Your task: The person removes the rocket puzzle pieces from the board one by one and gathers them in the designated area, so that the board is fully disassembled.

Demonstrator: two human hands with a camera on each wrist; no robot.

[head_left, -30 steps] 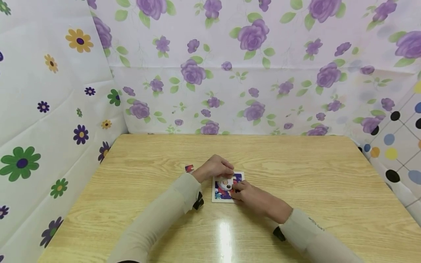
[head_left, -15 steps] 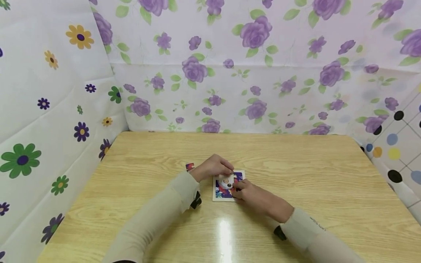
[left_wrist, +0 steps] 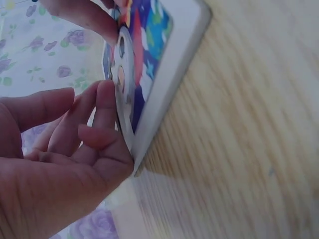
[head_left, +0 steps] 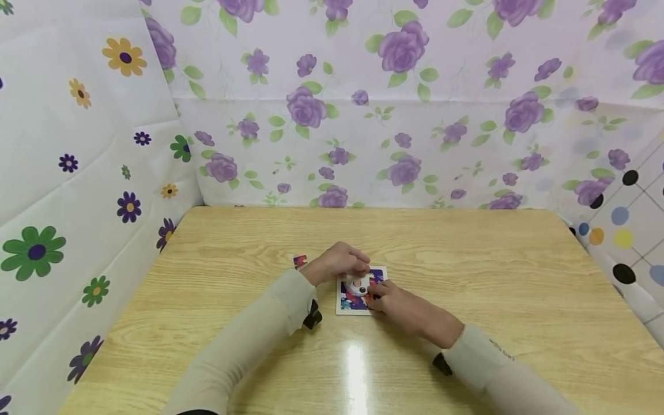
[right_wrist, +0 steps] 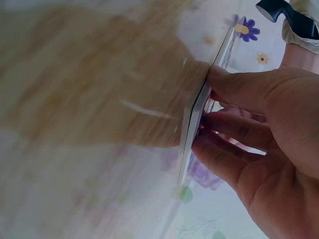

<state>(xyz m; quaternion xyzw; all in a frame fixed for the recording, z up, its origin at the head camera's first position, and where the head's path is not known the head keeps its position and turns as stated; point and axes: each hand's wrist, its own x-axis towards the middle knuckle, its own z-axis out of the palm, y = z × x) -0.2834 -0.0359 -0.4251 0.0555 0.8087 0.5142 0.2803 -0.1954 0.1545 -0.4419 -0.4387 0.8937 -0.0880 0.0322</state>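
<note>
A jigsaw puzzle point(head_left: 353, 304) with a purple, red and blue picture lies in a white-bordered tray point(head_left: 338, 302) on the table. Part of the picture is a white rounded shape point(left_wrist: 125, 74) with dark spots. My left hand point(head_left: 339, 262) reaches over the far left part; its fingertips point(left_wrist: 105, 92) touch the puzzle while the thumb stays lifted. On the right side, my right hand point(head_left: 404, 306) has its thumb by the tray's edge and loosely bent fingers point(right_wrist: 217, 149) on the puzzle. These fingers hide the part beneath them.
One loose puzzle piece point(head_left: 300, 261), red and purple, lies left of the tray, partly behind the left wrist. The wooden table point(head_left: 467, 248) ends at a flowered cloth point(head_left: 404, 104) behind. Both sleeves point(head_left: 254, 340) cross the near side of the table.
The head view has tilted slightly, so the scene sits a little differently in the frame. Both hands keep nearly the same place on the puzzle, with only slight finger movement.
</note>
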